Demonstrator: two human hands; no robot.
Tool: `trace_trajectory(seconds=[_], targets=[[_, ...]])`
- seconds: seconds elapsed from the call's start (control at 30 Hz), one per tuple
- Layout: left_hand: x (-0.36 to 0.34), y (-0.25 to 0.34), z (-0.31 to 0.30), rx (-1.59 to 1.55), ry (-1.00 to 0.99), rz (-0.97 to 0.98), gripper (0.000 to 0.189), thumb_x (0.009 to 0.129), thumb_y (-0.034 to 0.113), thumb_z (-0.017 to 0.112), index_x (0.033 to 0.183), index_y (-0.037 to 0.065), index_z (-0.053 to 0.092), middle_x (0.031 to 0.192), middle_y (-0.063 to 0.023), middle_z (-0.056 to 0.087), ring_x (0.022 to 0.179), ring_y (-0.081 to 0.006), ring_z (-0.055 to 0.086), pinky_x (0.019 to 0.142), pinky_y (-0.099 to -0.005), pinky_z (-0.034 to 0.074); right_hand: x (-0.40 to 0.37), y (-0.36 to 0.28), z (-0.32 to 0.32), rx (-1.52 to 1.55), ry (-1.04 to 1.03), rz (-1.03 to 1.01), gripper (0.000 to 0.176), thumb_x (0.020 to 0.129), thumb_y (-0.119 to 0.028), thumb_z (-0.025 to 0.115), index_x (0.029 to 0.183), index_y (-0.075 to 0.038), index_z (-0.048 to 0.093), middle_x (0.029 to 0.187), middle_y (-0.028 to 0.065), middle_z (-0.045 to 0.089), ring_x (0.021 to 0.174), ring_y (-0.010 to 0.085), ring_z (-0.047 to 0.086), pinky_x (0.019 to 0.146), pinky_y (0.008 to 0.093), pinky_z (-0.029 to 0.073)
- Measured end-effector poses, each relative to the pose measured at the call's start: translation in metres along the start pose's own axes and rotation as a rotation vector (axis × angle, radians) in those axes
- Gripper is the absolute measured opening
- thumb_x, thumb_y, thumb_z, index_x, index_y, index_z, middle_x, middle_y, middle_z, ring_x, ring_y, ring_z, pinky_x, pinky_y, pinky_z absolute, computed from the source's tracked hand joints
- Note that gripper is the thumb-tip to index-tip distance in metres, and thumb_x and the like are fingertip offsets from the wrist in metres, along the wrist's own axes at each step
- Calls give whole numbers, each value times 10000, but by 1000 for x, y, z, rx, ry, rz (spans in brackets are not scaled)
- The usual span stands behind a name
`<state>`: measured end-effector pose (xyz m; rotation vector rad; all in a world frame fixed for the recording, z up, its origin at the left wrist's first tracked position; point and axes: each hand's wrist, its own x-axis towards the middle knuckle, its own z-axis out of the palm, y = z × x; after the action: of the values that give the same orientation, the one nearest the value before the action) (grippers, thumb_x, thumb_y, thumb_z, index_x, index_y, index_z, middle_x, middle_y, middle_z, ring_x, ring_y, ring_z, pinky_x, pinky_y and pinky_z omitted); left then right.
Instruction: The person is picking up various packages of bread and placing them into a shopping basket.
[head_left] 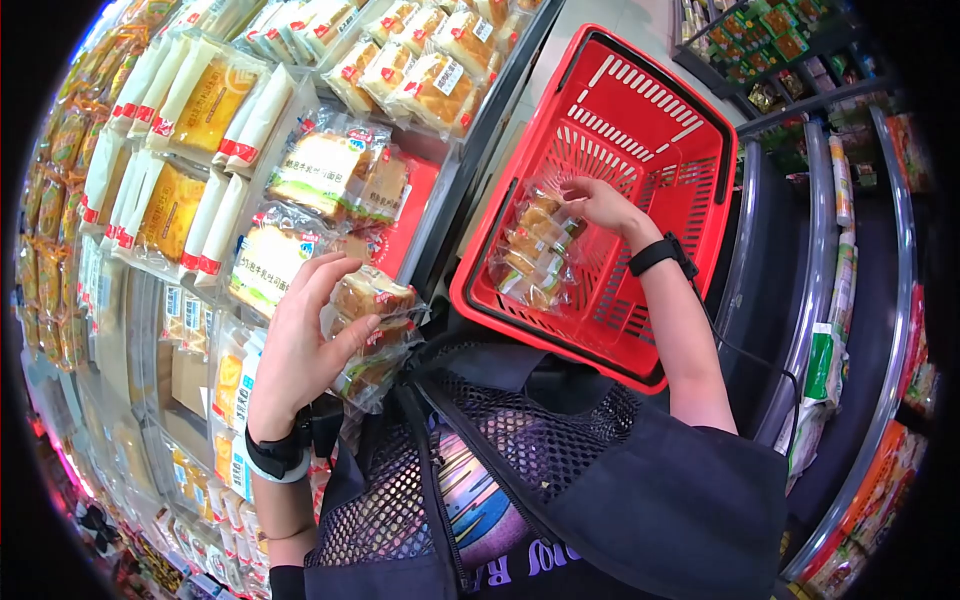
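Gripping point, left: the left hand (300,345), left of centre in the frame, curves thumb and fingers about the bread pack at the shelf edge (375,300). The thumb lies over its wrapper; whether the hand is clamped on it, I cannot tell.

Bread pack, shelf side: directly right of the left hand's thumb, with stacked slices in clear film. Its long axis appears to run roughly up and down the frame. The left hand is clearly the nearer.

Right hand: the right hand (605,207), upper right of centre, reaches over the red basket (645,118), fingers pointing left. Fingertips are at the upper end of the bread pack in the basket (535,250); whether they pinch the film, I cannot tell.

Bread pack, basket side: in the basket's left part, to the lower left of the right hand, long axis close to vertical in the frame. The right hand is the nearer.

Governing relation: the basket's left rim passes between the two packs; the shelf-side pack lies left of it, slightly lower in the frame. The hands are well apart.

Shelf: bagged toast loaves (320,165) stand above the left hand, upper left of the frame.

Wrists: a black band (655,257) circles the right wrist.
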<state>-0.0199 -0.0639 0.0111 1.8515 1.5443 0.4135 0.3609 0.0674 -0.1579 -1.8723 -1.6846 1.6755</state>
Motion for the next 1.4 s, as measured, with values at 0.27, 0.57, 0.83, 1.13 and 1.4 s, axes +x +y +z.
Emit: trace_trajectory(seconds=[0.27,0.57,0.83,1.13,1.4], targets=[[-4,2,0,-76,35,-3,472,745,143,718,1166,43,529,1205,-144,532,1073,-319,543,885,-369,453,6,-2,3,-136,26,-134,486,793,-75,621,1248,34,489,1151,172,598,1053,240,587,901,342,477],[-5,-1,-4,-89,61,-16,441,773,128,693,1175,50,530,1210,-130,537,1057,-296,552,849,-360,462,-12,-19,9,-109,92,-108,489,765,-62,644,1228,25,514,1109,170,616,991,233,613,842,331,505],[-16,-11,-14,-177,115,-71,357,820,-43,536,1167,40,535,1224,-112,532,1068,-259,554,856,-323,469,-39,-72,21,-95,429,-476,200,812,-42,579,1001,19,611,900,128,680,872,211,662,765,316,520],[-32,-22,-27,-285,238,-133,386,829,-102,453,1185,26,529,1207,-112,524,1118,-241,537,883,-310,464,-91,-149,87,-68,353,-820,141,806,8,606,946,13,622,885,103,645,860,189,634,761,298,495],[-46,-29,-32,-367,268,-173,394,866,-59,456,1253,7,492,1210,-79,540,1184,-169,494,963,-295,404,-92,-173,148,-218,-7,-1037,318,745,-186,725,974,-23,576,917,149,571,834,337,576,725,402,474]])
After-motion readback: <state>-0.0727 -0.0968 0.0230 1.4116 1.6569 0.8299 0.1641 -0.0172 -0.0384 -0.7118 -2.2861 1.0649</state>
